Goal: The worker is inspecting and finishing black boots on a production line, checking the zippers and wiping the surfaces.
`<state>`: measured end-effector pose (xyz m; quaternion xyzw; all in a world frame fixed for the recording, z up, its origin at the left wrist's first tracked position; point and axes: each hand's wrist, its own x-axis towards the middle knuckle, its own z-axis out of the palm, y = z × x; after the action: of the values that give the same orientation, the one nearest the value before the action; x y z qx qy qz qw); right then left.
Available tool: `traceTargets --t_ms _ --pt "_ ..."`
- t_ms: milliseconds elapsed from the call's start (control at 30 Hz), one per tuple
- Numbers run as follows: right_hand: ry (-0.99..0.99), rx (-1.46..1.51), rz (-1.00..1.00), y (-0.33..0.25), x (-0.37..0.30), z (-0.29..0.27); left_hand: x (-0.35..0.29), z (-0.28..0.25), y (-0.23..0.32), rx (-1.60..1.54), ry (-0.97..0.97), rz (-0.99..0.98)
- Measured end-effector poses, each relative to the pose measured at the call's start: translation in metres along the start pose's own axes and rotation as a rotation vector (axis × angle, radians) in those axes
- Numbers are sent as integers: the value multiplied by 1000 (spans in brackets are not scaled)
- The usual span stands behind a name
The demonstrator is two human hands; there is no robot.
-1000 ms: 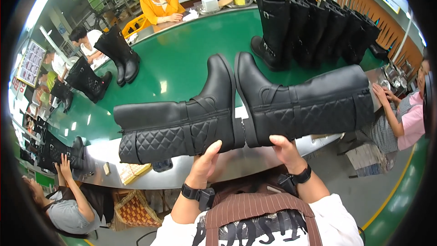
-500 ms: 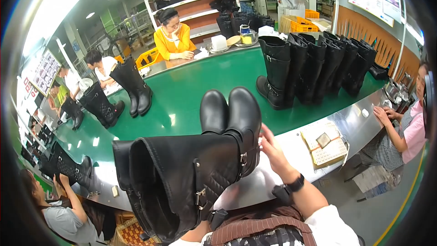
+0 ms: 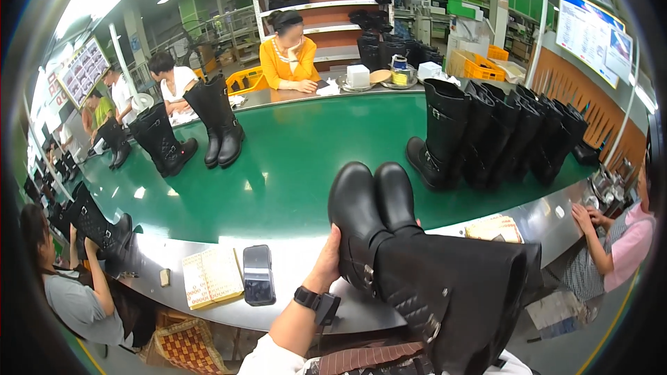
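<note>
A pair of tall black boots (image 3: 445,271) is held up in front of me, toes pointing away and shafts slanting to the lower right. Buckled straps and a quilted ankle panel show on the nearer boot. My left hand (image 3: 328,258), with a black band at the wrist, is closed against the left side of that boot near the heel. My right hand (image 3: 419,222) is almost wholly hidden behind the boots; only a small bit of fingertip shows past the far ankle.
On the metal edge lie a phone (image 3: 259,275), a yellowish paper stack (image 3: 212,276) and another stack (image 3: 495,228). Black boots stand on the green tabletop (image 3: 299,146), in a row (image 3: 448,132) at right and a pair (image 3: 217,121) at left. Co-workers sit around.
The held boots have swung round, their shafts going from lower left to lower right. My left hand has come into view at the heel, while my right hand has gone behind the boots.
</note>
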<state>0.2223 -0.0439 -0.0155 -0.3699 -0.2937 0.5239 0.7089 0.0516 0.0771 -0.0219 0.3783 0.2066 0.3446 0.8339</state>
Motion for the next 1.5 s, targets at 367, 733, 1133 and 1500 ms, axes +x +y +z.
traceTargets --t_ms 367,733,1133,1500 --pt "-71 925 442 11 37 -11 24 -35 -3 -518 -131 -230" --pt "27 568 148 32 42 -39 30 -59 -10 -587 -35 51" --pt "194 411 40 21 42 -32 30 -57 -15 -456 60 58" --pt "399 270 88 24 45 -38 33 -57 -15 -370 119 78"
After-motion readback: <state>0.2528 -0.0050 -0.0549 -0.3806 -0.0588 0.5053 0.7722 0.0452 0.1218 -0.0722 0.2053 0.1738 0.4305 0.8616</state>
